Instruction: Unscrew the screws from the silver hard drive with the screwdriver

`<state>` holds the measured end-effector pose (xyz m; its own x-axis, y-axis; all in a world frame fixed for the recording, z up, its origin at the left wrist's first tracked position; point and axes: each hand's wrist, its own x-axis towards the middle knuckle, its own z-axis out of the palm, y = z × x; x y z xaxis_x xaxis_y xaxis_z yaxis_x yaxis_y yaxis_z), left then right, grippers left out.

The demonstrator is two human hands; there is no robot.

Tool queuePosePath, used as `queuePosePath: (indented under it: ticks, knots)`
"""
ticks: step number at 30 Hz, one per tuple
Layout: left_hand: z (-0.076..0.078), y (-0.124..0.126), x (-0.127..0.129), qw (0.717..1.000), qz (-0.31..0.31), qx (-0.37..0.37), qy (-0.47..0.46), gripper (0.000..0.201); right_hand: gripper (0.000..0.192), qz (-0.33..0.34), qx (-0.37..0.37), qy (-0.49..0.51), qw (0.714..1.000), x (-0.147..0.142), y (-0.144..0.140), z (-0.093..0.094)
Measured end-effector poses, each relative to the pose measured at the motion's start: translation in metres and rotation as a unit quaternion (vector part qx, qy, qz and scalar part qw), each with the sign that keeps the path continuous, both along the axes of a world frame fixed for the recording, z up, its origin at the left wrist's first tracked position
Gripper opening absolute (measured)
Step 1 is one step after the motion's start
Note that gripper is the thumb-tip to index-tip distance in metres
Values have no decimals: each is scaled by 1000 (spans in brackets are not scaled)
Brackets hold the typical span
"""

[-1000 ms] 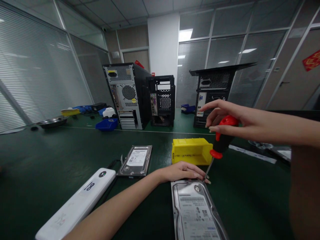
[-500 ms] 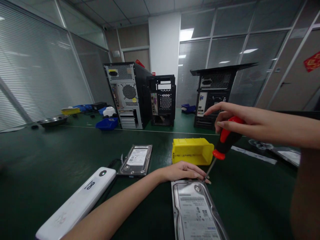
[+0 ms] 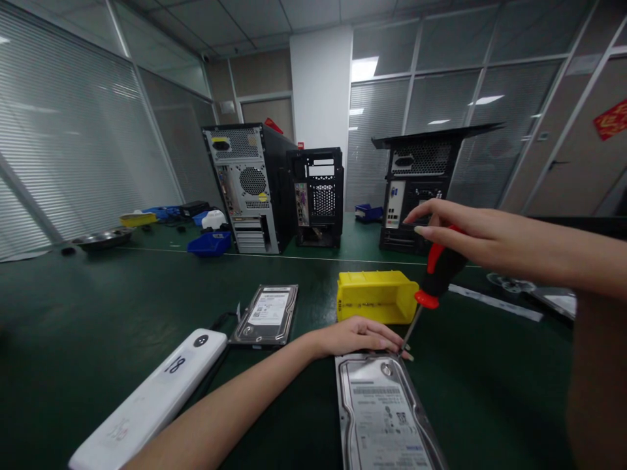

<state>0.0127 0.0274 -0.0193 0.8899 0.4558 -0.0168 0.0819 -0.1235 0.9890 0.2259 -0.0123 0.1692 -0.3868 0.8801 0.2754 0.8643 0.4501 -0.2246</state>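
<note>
Now my right hand point(image 3: 470, 238) has rolled further over the screwdriver point(image 3: 437, 277) it grips; my left hand point(image 3: 360, 337) stays flat, fingers together, on the hard drive point(image 3: 385, 418). White box point(image 3: 151, 395) reads "18".

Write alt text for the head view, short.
The right hand holds a red-and-black screwdriver tip-down at the far corner of a hard drive, which the left hand steadies on a green table. A yellow bin sits just behind.

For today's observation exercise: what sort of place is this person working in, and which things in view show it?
Probably a computer repair or teardown workshop in an office. Opened computer towers stand on a long green bench, hard drives lie loose, and the right hand works a screwdriver at the nearest drive.
</note>
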Motion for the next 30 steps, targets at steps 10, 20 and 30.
queuePosePath:
  ticks: [10,20,30]
  knots:
    - [0,-1,1,1000,4,-2,-4,34,61,45,-39,46,997,-5,-12,2]
    - [4,-5,1,1000,15,-9,-13,35,60,124,-81,123,981,5,2,3]
    - [3,-3,1,1000,2,-17,-21,34,44,197,-149,156,956,5,-3,5]
